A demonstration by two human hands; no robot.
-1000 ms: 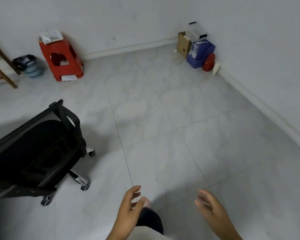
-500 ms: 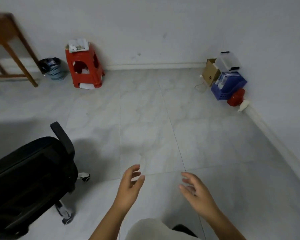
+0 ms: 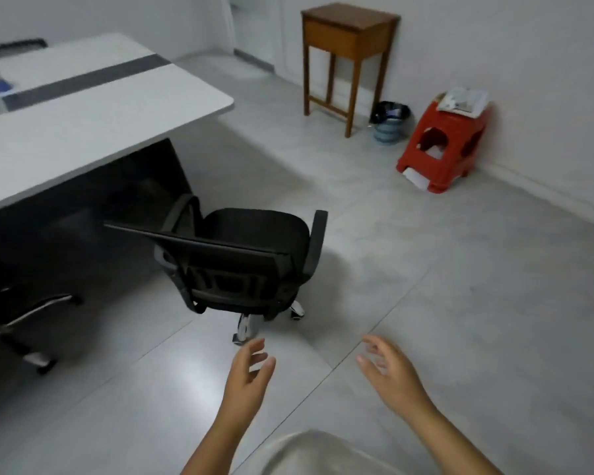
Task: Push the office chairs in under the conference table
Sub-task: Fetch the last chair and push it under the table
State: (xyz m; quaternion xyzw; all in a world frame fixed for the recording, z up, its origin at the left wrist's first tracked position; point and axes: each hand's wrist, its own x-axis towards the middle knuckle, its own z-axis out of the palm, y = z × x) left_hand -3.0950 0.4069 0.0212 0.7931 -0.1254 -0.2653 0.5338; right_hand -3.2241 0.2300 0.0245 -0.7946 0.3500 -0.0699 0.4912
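Observation:
A black office chair (image 3: pixel 240 258) on castors stands on the tiled floor just off the corner of the white conference table (image 3: pixel 93 108), its backrest turned toward me. The chrome base of a second chair (image 3: pixel 24 323) shows in the shadow under the table at the left. My left hand (image 3: pixel 249 375) hovers open a little short of the black chair's castors, touching nothing. My right hand (image 3: pixel 391 371) is open too, fingers spread, to the right of the chair and apart from it.
A brown wooden side table (image 3: pixel 348 39) stands against the far wall. Beside it sit a small bin (image 3: pixel 390 123) and a red plastic stool (image 3: pixel 446 145) with papers on top. Open tiled floor lies to the right of the chair.
The view has swung left: the conference table and wooden side table have come into sight, and the black chair now sits near the centre. Both hands stay open and empty.

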